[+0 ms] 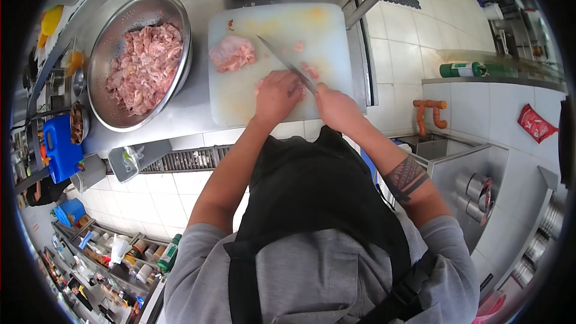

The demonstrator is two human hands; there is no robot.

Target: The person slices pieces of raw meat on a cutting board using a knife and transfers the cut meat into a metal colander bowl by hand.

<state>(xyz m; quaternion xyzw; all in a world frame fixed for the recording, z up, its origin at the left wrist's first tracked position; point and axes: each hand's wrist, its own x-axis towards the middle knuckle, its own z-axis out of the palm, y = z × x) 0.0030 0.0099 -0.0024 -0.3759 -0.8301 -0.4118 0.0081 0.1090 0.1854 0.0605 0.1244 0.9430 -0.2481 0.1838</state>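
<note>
Broadly, a steel desk [200, 99] carries everything: on it lies a white cutting board [231, 107], with a big bowl [110, 48] of raw meat [147, 66] to its left. The left hand [276, 97] has its fingers bunched over a piece of meat [299, 92], gripping it against the board's near half. The right hand [337, 108] has its fingers clenched round the handle of a knife [285, 62], the blade just beside the left fingers. The knife's long axis runs slantwise, tip pointing away from the person and leftward, handle toward the near right. A pale lump [232, 54] sits left of the blade, small scraps [299, 46] right of it. Cutting meat seems the step in hand; another stroke would call for tucked fingertips.
</note>
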